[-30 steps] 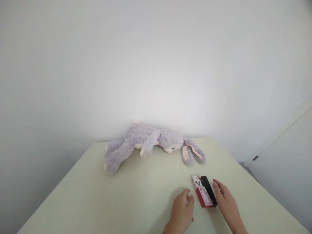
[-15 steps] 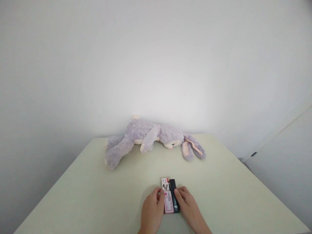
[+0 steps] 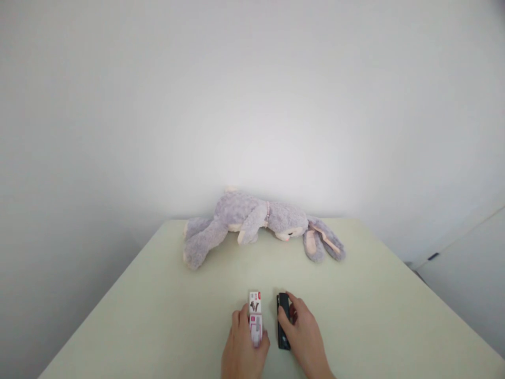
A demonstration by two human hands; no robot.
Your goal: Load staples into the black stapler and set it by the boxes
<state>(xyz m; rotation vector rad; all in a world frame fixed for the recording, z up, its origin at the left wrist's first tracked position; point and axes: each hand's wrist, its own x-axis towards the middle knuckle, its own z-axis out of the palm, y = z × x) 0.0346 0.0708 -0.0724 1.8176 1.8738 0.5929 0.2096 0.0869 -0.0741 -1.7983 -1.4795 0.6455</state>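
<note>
My left hand grips a small white and pink box that lies on the pale table near the front edge. Just to its right, my right hand holds a slim black device, fingers over its right side. Box and device lie side by side with a narrow gap between them. A grey plush rabbit lies on its side at the far end of the table, ears pointing right.
A plain white wall rises right behind the table. A white door or panel stands at the lower right. Bare tabletop stretches to the left and right of my hands.
Both hands slid the box and device from the right side toward the centre, then pulled them apart; earlier they lay pressed together, now a gap separates them.
</note>
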